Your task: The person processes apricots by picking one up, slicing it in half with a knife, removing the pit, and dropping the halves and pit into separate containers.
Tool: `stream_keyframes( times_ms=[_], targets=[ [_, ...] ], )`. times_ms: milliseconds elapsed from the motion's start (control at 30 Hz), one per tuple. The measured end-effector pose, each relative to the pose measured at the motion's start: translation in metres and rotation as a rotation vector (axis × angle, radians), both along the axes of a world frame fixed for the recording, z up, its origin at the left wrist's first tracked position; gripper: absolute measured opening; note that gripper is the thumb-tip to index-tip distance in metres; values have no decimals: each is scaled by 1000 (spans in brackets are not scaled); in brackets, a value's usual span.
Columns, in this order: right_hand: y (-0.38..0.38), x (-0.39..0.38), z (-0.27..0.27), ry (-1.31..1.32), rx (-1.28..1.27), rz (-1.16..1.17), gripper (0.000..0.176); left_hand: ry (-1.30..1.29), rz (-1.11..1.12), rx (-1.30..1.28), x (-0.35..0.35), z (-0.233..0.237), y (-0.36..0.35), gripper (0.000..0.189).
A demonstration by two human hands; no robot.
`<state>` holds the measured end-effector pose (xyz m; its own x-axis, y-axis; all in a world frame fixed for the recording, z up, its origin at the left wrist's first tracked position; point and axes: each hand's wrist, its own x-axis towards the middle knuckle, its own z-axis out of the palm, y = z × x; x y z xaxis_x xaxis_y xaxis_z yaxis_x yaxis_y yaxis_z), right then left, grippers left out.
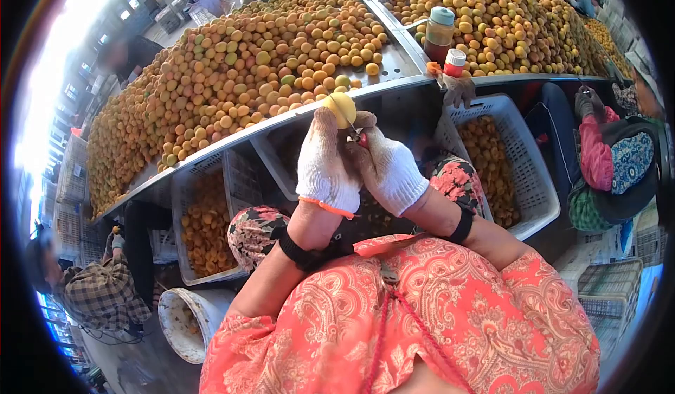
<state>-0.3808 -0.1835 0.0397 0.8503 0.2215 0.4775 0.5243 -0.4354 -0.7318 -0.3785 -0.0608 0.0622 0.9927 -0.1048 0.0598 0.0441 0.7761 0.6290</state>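
A yellow apricot is pinched in the fingertips of my left hand, which wears a soiled white knit glove. My right hand, gloved the same way, is closed around a small knife with a reddish handle. Its thin blade lies against the apricot. Both hands are close together, just in front of the metal edge of a table heaped with apricots. Fingers partly hide the knife.
White crates of halved apricots stand at right and left below the table. A white bucket is at lower left. A brown-red bottle and a red jar sit on the table edge. Co-workers sit on both sides.
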Motion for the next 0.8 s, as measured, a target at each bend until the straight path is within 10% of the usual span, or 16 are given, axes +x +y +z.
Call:
stream_keyframes(
  times_ms=[567,800],
  targets=[
    [-7,-8,11,142,137,135,20,-128,186,479,8,12,19,44],
    [-1,-2,3,98,76,86,20,-119,130,223,12,8,12,42]
  ],
)
